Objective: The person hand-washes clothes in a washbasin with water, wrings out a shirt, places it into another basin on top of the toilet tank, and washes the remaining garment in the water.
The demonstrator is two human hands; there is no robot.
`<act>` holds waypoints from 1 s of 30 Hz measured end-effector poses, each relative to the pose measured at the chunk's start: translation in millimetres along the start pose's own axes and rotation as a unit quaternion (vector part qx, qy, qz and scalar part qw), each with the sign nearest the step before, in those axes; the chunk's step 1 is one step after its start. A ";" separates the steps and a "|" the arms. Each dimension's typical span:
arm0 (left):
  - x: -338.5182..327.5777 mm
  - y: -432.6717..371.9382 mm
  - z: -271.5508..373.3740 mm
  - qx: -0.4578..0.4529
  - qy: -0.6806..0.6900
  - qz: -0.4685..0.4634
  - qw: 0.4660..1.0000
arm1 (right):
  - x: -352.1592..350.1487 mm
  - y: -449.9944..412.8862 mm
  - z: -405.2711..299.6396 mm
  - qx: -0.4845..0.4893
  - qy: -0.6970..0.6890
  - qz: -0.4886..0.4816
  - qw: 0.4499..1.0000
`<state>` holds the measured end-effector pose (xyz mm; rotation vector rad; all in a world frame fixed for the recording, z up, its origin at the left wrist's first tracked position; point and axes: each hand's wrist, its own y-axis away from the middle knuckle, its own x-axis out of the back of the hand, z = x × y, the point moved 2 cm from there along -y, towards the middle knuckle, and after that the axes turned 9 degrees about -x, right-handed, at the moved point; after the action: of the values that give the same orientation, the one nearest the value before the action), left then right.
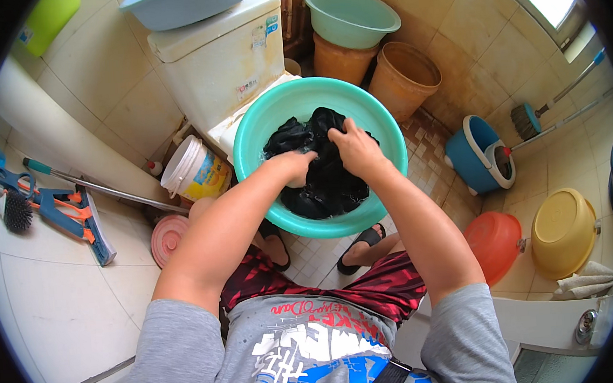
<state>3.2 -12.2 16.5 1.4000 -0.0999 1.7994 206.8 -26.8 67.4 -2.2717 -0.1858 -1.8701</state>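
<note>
A turquoise plastic basin (254,194) in front of me holds water and a wet, bunched black cloth (332,177). My left hand (292,168) reaches in from the left, its fingers curled at the cloth and partly hidden. On the upper right of the bundle, my right hand (355,149) grips a fold between thumb and fingers. The hands are a short way apart, with black fabric between them. Part of the cloth lies under the water, and its shape cannot be made out.
Behind the basin stands a toilet tank (219,60) with a blue-grey basin (190,6) on top. Brown buckets (407,80) are at the back. To the right are a blue mop bucket (472,152) and hanging red (494,246) and yellow basins (562,234). A white pail (194,167) stands left.
</note>
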 end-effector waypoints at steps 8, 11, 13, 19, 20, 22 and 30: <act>33.0 10.2 -11.0 0.102 0.057 -0.086 0.989 | 188.1 -3.3 -60.8 0.151 -0.103 0.290 0.939; 71.1 38.6 14.8 0.104 0.091 -0.070 0.988 | 235.4 4.5 -78.5 0.199 -0.123 0.377 0.896; 75.2 34.6 0.3 -0.040 0.125 0.109 0.985 | 249.3 -0.7 -83.3 0.214 -0.154 0.433 0.862; 18.8 10.3 8.4 -0.141 0.099 0.066 0.983 | 253.1 -17.3 -77.3 0.164 -0.176 0.454 0.858; 10.7 7.0 2.9 -0.133 0.038 0.058 0.989 | 248.7 -20.7 -71.8 0.147 -0.190 0.437 0.867; 21.4 -0.2 -12.0 -0.153 0.151 0.154 0.964 | 235.0 -23.4 -56.5 0.129 -0.203 0.418 0.876; 180.9 66.8 43.3 -0.178 0.155 0.441 0.866 | 105.4 -25.1 28.3 0.000 -0.191 0.092 0.977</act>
<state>-12.0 21.8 210.7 0.8054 -0.9868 2.5391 248.9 1.3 167.3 -2.5306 -0.0262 -1.3339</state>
